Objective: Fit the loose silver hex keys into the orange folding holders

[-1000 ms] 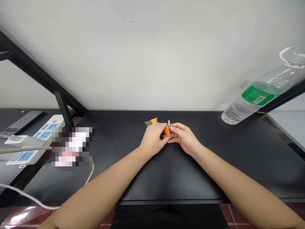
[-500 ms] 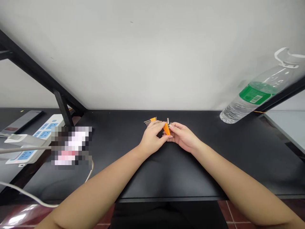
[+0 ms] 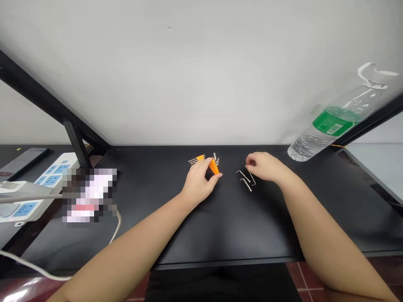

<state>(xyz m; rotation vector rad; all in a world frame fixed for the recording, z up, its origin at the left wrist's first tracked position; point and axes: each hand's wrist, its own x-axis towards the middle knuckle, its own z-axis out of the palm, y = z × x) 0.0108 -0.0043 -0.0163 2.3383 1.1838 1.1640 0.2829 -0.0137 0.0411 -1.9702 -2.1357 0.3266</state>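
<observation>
My left hand (image 3: 200,178) is closed on an orange hex key holder (image 3: 214,166), gripped between thumb and fingers. Short bent ends of metal hex keys (image 3: 215,157) stick out of its far side. Just behind that hand lies a second orange holder (image 3: 200,157) with several hex keys fanned out to the left. My right hand (image 3: 262,165) is low over the table, its fingertips pinched on the upper end of a loose L-shaped hex key (image 3: 252,179). Two more loose hex keys, one farther back (image 3: 244,175) and one nearer me (image 3: 246,184), lie left of it.
The black table (image 3: 226,226) ends at a wall behind. At the back right stands a large water bottle (image 3: 333,121) with a green label. To the left are a blurred-out phone-like object (image 3: 91,195), a white cable (image 3: 117,226) and a power strip (image 3: 52,180).
My right hand has left the orange holder and moved right, down to the table. Loose hex keys now show there. My left hand still grips the holder, hardly moved.
</observation>
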